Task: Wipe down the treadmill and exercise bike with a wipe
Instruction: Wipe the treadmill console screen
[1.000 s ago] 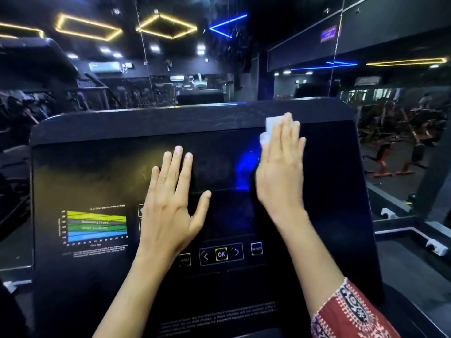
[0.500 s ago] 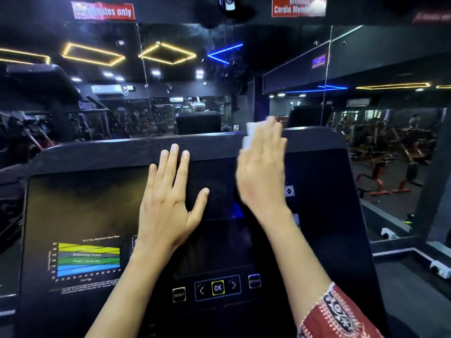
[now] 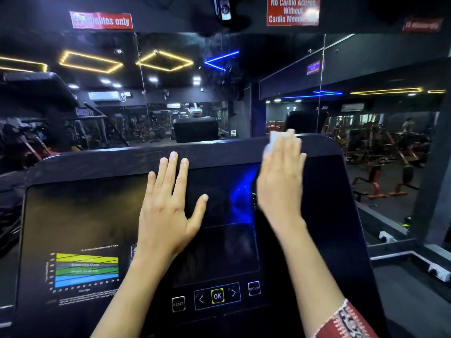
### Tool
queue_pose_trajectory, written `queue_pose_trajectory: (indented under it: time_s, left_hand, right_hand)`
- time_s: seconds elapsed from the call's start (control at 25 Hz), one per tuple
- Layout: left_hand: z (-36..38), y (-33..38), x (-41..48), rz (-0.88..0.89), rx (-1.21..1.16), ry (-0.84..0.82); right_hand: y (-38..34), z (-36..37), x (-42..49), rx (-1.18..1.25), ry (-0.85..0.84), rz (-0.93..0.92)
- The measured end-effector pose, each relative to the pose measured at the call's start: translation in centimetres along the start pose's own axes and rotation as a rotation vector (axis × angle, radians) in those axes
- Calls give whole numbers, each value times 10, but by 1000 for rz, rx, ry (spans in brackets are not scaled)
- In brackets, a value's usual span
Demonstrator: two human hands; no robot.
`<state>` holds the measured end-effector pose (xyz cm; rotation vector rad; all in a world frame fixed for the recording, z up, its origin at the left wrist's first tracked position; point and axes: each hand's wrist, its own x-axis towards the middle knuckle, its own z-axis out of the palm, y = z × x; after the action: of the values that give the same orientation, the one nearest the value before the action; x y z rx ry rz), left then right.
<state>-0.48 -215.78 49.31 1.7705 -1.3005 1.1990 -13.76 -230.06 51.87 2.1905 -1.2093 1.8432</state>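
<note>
The treadmill's black console fills the lower half of the head view, with a coloured heart-rate chart at lower left and an OK button row at the bottom middle. My left hand lies flat on the console's middle, fingers straight and spread. My right hand presses a white wipe against the upper right of the console with straight fingers; only the wipe's top edge shows past the fingertips. The right hand is blurred.
A mirror wall stands right behind the console and reflects the gym. Orange exercise machines stand at the right. A neighbouring treadmill is at the left. White sockets sit on a ledge at lower right.
My right hand slid the wipe left along the console's top and then back to the right. My left hand stayed flat in place. The camera tilted upward.
</note>
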Motion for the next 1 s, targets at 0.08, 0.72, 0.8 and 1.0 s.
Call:
queue_pose_trajectory:
  time_s: [0.08, 0.72, 0.8, 1.0]
  left_hand:
    - [0, -1, 0, 4, -1, 1]
    - [-42, -91, -20, -61, 27, 5]
    - [-50, -111, -25, -62, 35, -11]
    - [-63, -138, -38, -58, 28, -11]
  right_hand:
    - [-35, 7, -21, 93, -104, -276]
    - [-150, 50, -65, 102, -45, -310]
    - [-186, 55, -80, 147, -123, -447]
    - [-163, 42, -82, 10, -175, -585]
